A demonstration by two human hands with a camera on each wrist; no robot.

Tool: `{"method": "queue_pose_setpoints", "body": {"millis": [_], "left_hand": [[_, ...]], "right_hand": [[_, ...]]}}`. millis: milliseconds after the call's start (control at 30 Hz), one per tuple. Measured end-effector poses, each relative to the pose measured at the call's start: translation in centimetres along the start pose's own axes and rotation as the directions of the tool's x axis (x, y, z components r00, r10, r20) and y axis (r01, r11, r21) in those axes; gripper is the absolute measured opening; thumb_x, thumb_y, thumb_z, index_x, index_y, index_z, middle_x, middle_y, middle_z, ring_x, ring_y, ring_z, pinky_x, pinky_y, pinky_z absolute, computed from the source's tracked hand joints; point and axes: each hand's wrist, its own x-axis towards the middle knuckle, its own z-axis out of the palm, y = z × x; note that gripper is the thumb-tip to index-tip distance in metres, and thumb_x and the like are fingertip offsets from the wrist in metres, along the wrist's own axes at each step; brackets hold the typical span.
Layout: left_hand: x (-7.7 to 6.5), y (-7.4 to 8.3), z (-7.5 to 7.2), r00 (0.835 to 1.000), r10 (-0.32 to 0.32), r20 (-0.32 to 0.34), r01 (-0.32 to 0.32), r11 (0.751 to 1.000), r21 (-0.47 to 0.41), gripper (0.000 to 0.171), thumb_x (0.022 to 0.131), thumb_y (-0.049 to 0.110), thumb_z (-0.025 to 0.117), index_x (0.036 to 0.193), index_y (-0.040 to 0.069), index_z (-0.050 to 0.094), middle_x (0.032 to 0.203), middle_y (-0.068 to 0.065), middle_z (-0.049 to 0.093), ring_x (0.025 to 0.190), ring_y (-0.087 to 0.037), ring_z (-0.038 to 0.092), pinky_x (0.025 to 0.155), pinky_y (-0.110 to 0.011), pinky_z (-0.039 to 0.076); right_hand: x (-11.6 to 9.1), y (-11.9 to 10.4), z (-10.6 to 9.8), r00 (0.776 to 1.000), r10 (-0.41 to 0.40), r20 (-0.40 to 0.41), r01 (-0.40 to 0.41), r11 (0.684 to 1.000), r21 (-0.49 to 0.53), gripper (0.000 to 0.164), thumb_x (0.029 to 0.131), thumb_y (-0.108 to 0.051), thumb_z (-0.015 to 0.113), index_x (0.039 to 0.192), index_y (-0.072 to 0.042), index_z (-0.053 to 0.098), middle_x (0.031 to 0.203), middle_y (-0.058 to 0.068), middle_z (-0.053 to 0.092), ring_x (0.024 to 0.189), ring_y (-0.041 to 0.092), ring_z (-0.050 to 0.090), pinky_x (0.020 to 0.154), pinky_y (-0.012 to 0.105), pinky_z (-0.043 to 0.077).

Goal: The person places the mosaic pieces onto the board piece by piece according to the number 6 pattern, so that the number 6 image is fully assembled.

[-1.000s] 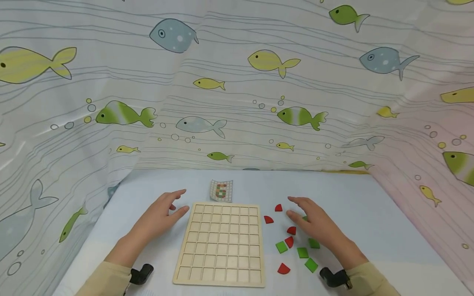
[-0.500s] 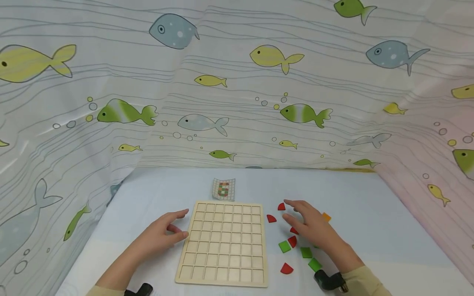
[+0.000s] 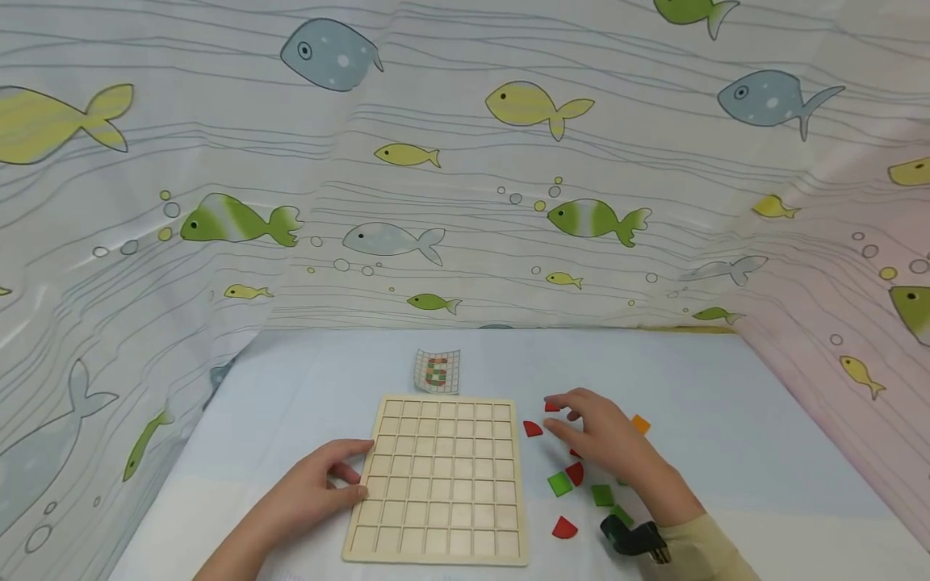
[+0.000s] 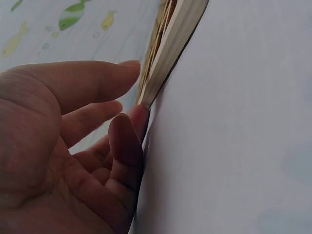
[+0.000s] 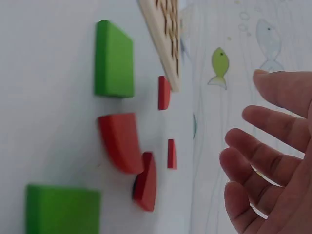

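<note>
A pale wooden grid board [image 3: 437, 491] lies flat in the head view. At its left edge my left hand [image 3: 314, 491] has fingertips and thumb at the rim, fingers loosely bent. The left wrist view shows that hand [image 4: 73, 141] close beside the board's side [image 4: 173, 48]. My right hand [image 3: 609, 432] hovers over the loose pieces right of the board, thumb and fingers apart. Its fingertips are nearest a red quarter-circle piece [image 3: 552, 407], partly covered; another red quarter-circle [image 3: 533, 428] lies just left. In the right wrist view the hand [image 5: 278, 151] holds nothing.
Several green square pieces [image 3: 559, 484] and more red quarter-circles [image 3: 564, 528] lie right of the board. An orange piece [image 3: 640, 424] sits behind the right hand. A small gridded picture card [image 3: 437, 372] lies beyond the board. A fish-patterned curtain [image 3: 465, 186] surrounds the table.
My left hand has come down and right to the board's left edge. The right hand has shifted left over the red pieces, uncovering the orange piece. The head view has shifted slightly.
</note>
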Motion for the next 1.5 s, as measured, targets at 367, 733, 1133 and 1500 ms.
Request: {"method": "queue_pose_setpoints", "body": {"millis": [367, 733, 1133, 1500], "left_hand": [[-0.1, -0.2, 0.3, 0.999, 0.039, 0.022, -0.039, 0.999, 0.016, 0.066, 0.083, 0.027, 0.080, 0.142, 0.011, 0.054, 0.140, 0.002, 0.049, 0.099, -0.014, 0.056, 0.073, -0.025, 0.047], [-0.4, 0.1, 0.3, 0.998, 0.058, 0.039, -0.059, 0.998, 0.031, 0.067, 0.086, 0.025, 0.078, 0.143, 0.003, 0.051, 0.145, 0.001, 0.044, 0.099, -0.013, 0.055, 0.072, -0.024, 0.047], [-0.4, -0.5, 0.4, 0.997, 0.075, 0.036, -0.077, 0.996, 0.046, 0.066, 0.087, 0.026, 0.077, 0.143, 0.003, 0.052, 0.145, 0.002, 0.044, 0.099, -0.012, 0.055, 0.071, -0.024, 0.047], [-0.4, -0.8, 0.3, 0.997, 0.074, 0.037, -0.075, 0.996, 0.043, 0.065, 0.087, 0.029, 0.077, 0.143, 0.005, 0.052, 0.144, 0.004, 0.045, 0.099, -0.011, 0.055, 0.072, -0.024, 0.047]], "right_hand": [[1.2, 0.1, 1.2, 0.994, 0.075, 0.075, -0.074, 0.997, -0.009, 0.034, 0.089, -0.027, 0.075, 0.122, -0.017, 0.071, 0.112, -0.006, 0.064, 0.089, 0.012, 0.055, 0.067, 0.028, 0.049], [1.7, 0.6, 2.8, 0.995, 0.028, 0.095, -0.023, 0.999, -0.049, 0.032, 0.087, -0.024, 0.078, 0.117, -0.015, 0.073, 0.100, -0.009, 0.064, 0.072, 0.007, 0.051, 0.059, 0.024, 0.045], [1.7, 0.9, 3.5, 0.995, 0.025, 0.091, -0.020, 0.998, -0.060, 0.035, 0.087, -0.026, 0.078, 0.120, -0.016, 0.072, 0.096, -0.010, 0.059, 0.069, 0.008, 0.048, 0.060, 0.024, 0.044], [1.7, 1.0, 4.2, 0.997, 0.023, 0.076, -0.019, 0.999, -0.041, 0.024, 0.088, -0.026, 0.078, 0.111, -0.020, 0.075, 0.094, -0.008, 0.055, 0.074, 0.009, 0.047, 0.065, 0.026, 0.044]]}}
